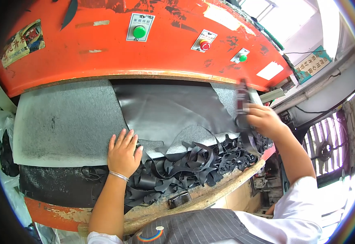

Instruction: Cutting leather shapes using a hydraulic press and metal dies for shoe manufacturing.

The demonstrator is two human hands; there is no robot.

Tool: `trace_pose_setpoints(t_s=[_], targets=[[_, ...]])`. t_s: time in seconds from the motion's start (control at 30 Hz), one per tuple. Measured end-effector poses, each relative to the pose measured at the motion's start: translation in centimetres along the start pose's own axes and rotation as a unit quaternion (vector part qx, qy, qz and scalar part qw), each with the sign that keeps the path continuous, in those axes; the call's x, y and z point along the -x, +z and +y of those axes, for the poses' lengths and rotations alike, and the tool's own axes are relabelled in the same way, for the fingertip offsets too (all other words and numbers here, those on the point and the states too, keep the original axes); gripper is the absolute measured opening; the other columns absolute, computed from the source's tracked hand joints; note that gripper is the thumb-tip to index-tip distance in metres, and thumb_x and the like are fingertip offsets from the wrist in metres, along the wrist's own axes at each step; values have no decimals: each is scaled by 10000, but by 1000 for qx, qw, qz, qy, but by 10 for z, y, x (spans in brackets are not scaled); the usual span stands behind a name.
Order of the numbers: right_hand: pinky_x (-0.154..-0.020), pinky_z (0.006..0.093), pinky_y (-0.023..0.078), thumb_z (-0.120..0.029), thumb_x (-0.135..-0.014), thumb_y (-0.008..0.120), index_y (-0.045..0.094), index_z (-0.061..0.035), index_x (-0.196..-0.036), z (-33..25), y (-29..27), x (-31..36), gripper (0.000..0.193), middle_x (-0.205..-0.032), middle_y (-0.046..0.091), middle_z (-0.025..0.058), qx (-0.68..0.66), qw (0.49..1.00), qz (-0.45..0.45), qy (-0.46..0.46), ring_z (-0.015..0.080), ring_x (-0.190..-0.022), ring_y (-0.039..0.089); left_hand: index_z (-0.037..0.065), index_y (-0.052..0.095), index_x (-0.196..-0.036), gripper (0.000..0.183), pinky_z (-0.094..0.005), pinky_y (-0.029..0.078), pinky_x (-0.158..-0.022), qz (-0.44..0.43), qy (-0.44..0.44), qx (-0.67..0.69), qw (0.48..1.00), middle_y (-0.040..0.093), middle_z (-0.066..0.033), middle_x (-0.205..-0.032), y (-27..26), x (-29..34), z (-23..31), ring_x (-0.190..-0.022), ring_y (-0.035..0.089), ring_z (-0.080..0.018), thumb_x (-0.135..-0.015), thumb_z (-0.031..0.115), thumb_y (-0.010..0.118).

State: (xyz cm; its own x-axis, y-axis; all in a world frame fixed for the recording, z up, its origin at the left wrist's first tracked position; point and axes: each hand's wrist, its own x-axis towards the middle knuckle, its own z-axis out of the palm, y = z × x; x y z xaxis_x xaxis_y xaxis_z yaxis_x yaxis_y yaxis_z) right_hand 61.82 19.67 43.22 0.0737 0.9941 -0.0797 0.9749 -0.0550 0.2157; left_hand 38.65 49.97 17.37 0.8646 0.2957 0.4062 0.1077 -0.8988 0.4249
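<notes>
A sheet of black leather (pixel 169 110) lies on the grey cutting pad (pixel 63 122) under the orange press head (pixel 145 44). My left hand (pixel 123 152) rests flat, fingers spread, on the near edge of the leather and the pad. My right hand (pixel 265 120) is raised at the right edge of the pad and grips a dark metal cutting die (pixel 242 101), which is blurred. A heap of black leather offcuts (pixel 193 166) covers the front of the bed between my arms.
The press head carries green buttons (pixel 139 31) and a red button (pixel 204 45). A worn wooden ledge (pixel 210 193) runs along the front with a small dark metal piece (pixel 180 199) on it. A barred window (pixel 328 146) is at the right.
</notes>
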Motion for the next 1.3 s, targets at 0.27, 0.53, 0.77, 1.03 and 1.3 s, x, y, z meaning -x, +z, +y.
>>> trace_pose_setpoints(t_s=[0.27,0.53,0.77,1.03,1.3], targets=[[-803,362,545,-178,-749,587,516,-63,-728,-18,102,-185,136,-904,600,105,-65,914,17,-400,294,-997,609,38,672,-1125,377,-498,311,-1079,3,11,4,1000,611,-106,-1272,-1,5,4,-1264,496,-300,-852,293,624],[-784,335,551,-178,-756,585,584,-66,-737,-22,140,-226,114,-793,574,61,-51,874,4,-483,271,-935,610,37,675,-1108,367,-504,316,-1068,6,20,12,1000,614,-112,-1261,-3,1,1,-1246,509,-302,-844,287,623],[-931,392,513,-144,-766,583,648,-61,-869,-26,151,-210,148,-1032,634,97,-49,885,35,-462,305,-1104,579,38,678,-1094,342,-499,313,-1069,-4,4,32,999,619,-118,-1252,-7,-2,0,-1250,507,-303,-838,260,632],[-1095,535,261,-407,-695,808,581,-160,-1249,-94,191,-86,647,-1423,369,286,-306,838,227,391,446,-1320,370,51,605,-1085,217,-466,301,-1093,30,-99,138,985,617,-156,-1238,-2,-46,-24,-1266,491,-327,-893,107,521],[-1081,548,269,-369,-617,861,648,-117,-1011,-92,214,-97,514,-1459,290,298,-325,855,185,360,457,-1241,412,80,522,-1018,141,-435,241,-1151,-11,-118,67,991,536,-161,-1361,8,-51,-17,-1341,426,-283,-880,62,502]])
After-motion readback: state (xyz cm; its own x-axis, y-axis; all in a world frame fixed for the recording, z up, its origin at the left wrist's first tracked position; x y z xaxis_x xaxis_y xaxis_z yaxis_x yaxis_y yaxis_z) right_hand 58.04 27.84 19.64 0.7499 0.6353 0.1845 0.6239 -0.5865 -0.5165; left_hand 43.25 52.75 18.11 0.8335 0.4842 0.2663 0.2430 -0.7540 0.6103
